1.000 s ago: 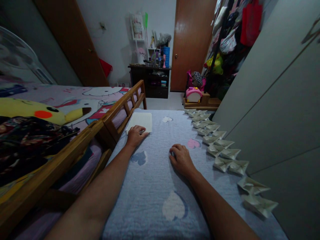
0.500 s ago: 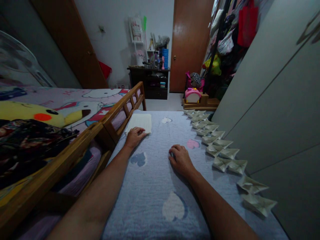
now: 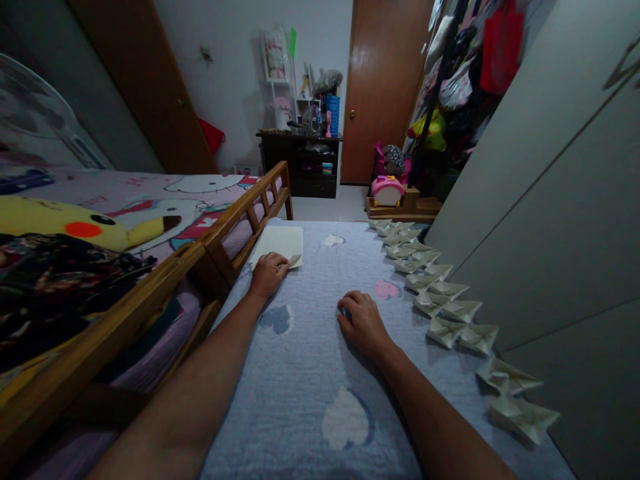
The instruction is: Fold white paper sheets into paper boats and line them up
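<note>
My left hand [image 3: 268,273] reaches out to a stack of white paper [image 3: 280,241] lying on the blue blanket [image 3: 300,373]. Its fingers pinch the near right corner of the top sheet, which curls up a little. My right hand [image 3: 361,323] rests knuckles-up on the blanket near the middle, fingers curled under, with nothing visible in it. A row of folded white paper boats [image 3: 440,300] runs along the blanket's right edge beside the grey wardrobe.
A wooden bed rail [image 3: 210,250] borders the blanket on the left, with a yellow plush toy [image 3: 70,223] and dark clothes on the bed behind it. A grey wardrobe [image 3: 550,200] stands on the right. A dark desk [image 3: 300,157], a brown door and toys lie far ahead.
My left hand's fingers have drawn together on the paper's near corner, which now lifts slightly. My right hand stays where it was.
</note>
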Demonstrator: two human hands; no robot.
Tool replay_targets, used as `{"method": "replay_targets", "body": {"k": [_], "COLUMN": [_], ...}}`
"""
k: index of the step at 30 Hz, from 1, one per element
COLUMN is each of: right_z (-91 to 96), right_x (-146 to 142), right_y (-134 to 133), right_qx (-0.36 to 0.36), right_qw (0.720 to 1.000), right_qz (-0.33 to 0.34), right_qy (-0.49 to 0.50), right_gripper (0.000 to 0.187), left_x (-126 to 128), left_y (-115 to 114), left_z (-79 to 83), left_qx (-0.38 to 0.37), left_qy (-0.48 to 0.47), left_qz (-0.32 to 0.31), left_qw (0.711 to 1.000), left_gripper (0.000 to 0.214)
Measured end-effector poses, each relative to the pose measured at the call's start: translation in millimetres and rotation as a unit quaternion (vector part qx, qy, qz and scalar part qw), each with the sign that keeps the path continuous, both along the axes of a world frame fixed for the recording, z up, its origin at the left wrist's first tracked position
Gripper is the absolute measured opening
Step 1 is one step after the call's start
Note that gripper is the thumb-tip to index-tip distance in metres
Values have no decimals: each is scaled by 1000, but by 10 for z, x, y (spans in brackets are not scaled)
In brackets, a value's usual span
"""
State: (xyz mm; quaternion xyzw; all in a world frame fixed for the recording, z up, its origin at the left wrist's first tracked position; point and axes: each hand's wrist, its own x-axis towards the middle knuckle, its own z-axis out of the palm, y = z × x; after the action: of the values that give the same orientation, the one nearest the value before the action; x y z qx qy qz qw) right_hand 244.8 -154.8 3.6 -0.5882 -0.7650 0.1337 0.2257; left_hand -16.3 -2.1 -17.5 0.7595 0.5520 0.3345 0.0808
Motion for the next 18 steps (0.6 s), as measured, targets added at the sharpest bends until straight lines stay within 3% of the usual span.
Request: {"method": "replay_targets", "body": {"k": [4,10,14,18], "right_z": [12,2,-6,39], "right_x": [-6,-46,-61,-38], "right_y": [-11,-35,-42,-51], "right_qx": [-1,-6,-5,-11], "right_qw": [1000,999,997,996], "right_qz": [-2,-28,-47,-36], "right_qy": [1,-17,-54,-78], "right_gripper": [17,22,37,35], "left_x": [26,38,49,41], "left_y": [-14,-6,16,16], "left_z": [-2,-26,-20,35], "left_qx": [16,25,33,54], "left_qy": [32,54,63,54], "left_qz": [22,51,53,88], "left_qw": [999,997,996,993], "left_gripper": [8,25,19,17]}}
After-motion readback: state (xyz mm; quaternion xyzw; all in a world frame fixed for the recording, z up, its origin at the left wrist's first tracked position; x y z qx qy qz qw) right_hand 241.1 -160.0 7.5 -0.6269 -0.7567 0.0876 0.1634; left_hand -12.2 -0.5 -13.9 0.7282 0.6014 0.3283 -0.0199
